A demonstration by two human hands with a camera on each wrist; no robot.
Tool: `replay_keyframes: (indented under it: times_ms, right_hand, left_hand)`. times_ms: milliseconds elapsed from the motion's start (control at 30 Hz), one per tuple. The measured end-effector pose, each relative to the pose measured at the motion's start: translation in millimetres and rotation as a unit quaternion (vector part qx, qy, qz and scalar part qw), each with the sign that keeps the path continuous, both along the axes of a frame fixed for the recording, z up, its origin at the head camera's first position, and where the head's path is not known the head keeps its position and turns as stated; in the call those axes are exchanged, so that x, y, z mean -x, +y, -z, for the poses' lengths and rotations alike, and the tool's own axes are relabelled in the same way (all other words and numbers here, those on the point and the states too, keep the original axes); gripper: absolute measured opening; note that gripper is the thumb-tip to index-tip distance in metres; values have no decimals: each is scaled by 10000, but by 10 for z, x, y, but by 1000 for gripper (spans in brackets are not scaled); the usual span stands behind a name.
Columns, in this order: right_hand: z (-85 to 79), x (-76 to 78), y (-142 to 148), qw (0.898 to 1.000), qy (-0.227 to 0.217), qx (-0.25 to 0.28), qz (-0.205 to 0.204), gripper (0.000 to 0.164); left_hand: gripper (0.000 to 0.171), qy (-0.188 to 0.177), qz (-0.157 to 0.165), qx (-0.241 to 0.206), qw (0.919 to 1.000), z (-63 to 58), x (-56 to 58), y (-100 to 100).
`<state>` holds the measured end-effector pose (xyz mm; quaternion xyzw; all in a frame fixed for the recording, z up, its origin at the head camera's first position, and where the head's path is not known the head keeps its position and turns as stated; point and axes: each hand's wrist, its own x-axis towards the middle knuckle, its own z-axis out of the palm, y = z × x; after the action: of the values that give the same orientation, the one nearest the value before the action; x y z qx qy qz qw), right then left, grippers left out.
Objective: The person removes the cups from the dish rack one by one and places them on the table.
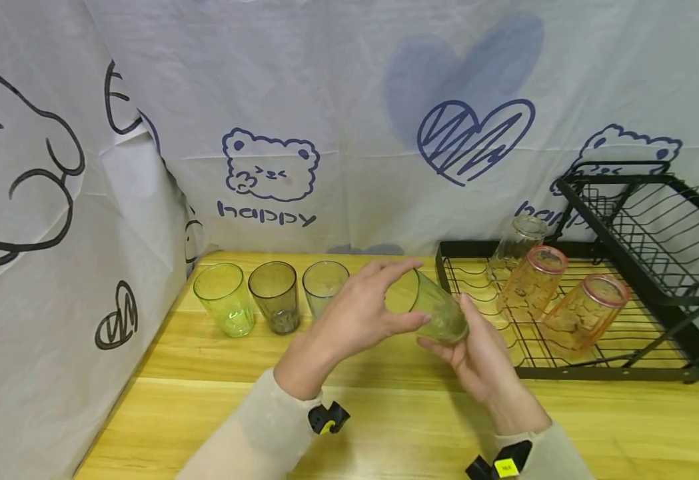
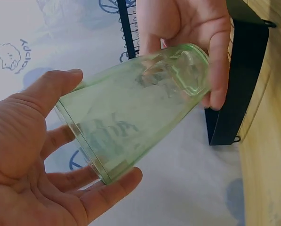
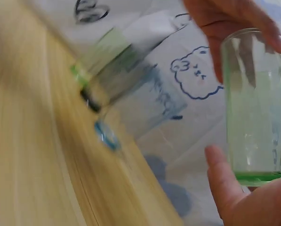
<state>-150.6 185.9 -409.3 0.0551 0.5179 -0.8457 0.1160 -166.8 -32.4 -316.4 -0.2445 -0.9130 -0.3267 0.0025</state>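
Observation:
A pale green drinking glass is held tilted above the table, its mouth toward the left and its base toward the right. My left hand spans its rim, thumb on one side and fingers on the other. At the base, my right hand holds the glass between thumb and fingers. The left wrist view shows the green glass between both hands. To the left stand a yellow-green glass, a grey-brown glass and a clear bluish glass, partly hidden by my left hand.
At the right stands a black wire rack with a raised upper tier. A clear glass and two upside-down pinkish-orange glasses sit in its lower tier. Printed white cloth hangs behind the wooden table.

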Motion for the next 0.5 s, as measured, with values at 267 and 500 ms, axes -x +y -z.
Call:
replay_keyframes:
  times_ms: [267,500]
  right_hand:
    - [6,-164,141,8878,1491,-4325,500,71]
    - [186,-286,307,7307,2529,-6309,640,72]
  left_hand:
    - [83,468,-38,599,9971,-76,114,-47]
    - [88,507,-70,1025,9934,-38,291,-68]
